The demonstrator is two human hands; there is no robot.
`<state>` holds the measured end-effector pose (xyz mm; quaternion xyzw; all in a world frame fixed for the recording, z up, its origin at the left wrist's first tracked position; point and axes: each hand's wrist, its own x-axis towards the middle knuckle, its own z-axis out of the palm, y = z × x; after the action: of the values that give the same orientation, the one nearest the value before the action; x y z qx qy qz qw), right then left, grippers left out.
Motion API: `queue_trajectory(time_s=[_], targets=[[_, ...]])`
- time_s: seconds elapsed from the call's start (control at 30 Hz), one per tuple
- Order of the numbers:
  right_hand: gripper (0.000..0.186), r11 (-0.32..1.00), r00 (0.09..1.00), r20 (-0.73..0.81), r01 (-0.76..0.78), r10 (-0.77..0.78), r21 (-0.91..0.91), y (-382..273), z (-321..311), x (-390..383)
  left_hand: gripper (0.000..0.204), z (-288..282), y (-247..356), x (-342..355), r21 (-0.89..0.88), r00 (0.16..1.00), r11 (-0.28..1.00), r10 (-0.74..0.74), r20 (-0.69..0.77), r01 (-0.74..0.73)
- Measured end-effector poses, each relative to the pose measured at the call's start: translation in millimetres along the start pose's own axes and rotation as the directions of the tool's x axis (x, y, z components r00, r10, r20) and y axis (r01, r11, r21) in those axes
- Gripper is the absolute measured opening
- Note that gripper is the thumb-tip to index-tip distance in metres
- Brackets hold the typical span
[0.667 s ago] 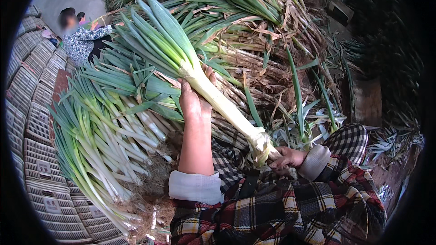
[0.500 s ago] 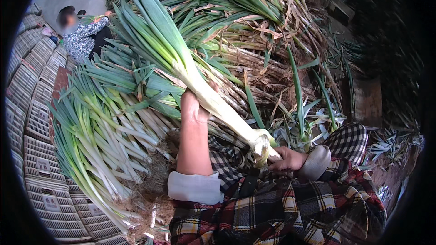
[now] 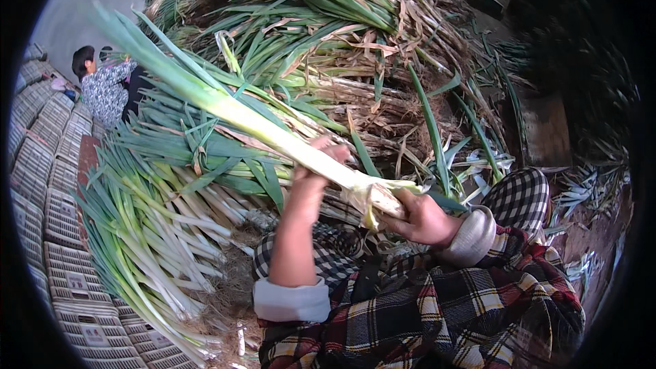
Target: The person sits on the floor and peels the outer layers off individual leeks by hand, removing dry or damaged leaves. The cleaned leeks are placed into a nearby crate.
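A large green onion point(image 3: 301, 147), thick and pale with long green leaves, slants across in front of me, its leaf end at the upper left blurred by motion. My right hand point(image 3: 430, 221) is closed round its lower end. Beside those fingers, loose outer skin point(image 3: 362, 201) hangs in ragged strips off the stalk. My left hand point(image 3: 322, 157) is slightly blurred and lies under the middle of the stalk, its fingers curled up on the far side. The stalk hides the palm, and the root end is mostly covered by my right hand.
Pale green onions point(image 3: 178, 232) lie in rows at my left, roots towards me. A tall heap of untrimmed ones point(image 3: 355, 68) with brown leaves fills the far side. Slatted plastic crates point(image 3: 72, 273) line the left edge. A person point(image 3: 106, 89) sits beyond them. Peeled scraps point(image 3: 584, 266) litter the right.
The green onion's lower end has risen and shifted slightly left with my right hand. Its leaf end has swung left and down. My left hand has moved slightly right along the stalk.
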<state>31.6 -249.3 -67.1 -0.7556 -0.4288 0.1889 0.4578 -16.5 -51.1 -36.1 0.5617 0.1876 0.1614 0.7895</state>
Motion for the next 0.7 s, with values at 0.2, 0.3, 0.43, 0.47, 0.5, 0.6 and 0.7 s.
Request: queue_trajectory(time_s=[0.2,0.3,0.43,0.47,0.5,0.6,0.7], targets=[[0.050,0.845,0.936,0.310,-0.029,-0.164,0.534,3,20,28,0.018,-20,7,-11,-0.650,0.990,0.760,0.083,0.118,0.014],[0.046,0.349,0.966,0.246,-0.260,0.086,0.900,-8,27,56,0.021,-18,-1,1,-0.613,0.998,0.787,-0.039,0.052,0.062],[0.034,-0.118,0.956,0.169,-0.145,0.238,0.982,-25,30,96,0.022,-18,4,15,-0.550,0.971,0.835,-0.103,-0.214,-0.033],[0.034,0.000,0.967,0.131,-0.134,0.220,0.991,-30,33,95,0.022,-25,10,24,-0.555,0.942,0.830,-0.139,-0.307,-0.059],[0.035,0.117,0.976,0.095,-0.119,0.196,0.986,-37,36,92,0.023,-32,18,30,-0.546,0.926,0.836,-0.166,-0.338,-0.050],[0.035,0.517,0.970,0.003,-0.133,0.243,0.845,-41,35,64,0.022,-61,21,53,-0.491,0.891,0.871,-0.207,-0.404,-0.020],[0.028,0.388,0.921,0.216,-0.338,0.324,0.857,-29,24,2,0.023,-111,24,72,-0.449,0.815,0.891,-0.213,-0.539,-0.064]])
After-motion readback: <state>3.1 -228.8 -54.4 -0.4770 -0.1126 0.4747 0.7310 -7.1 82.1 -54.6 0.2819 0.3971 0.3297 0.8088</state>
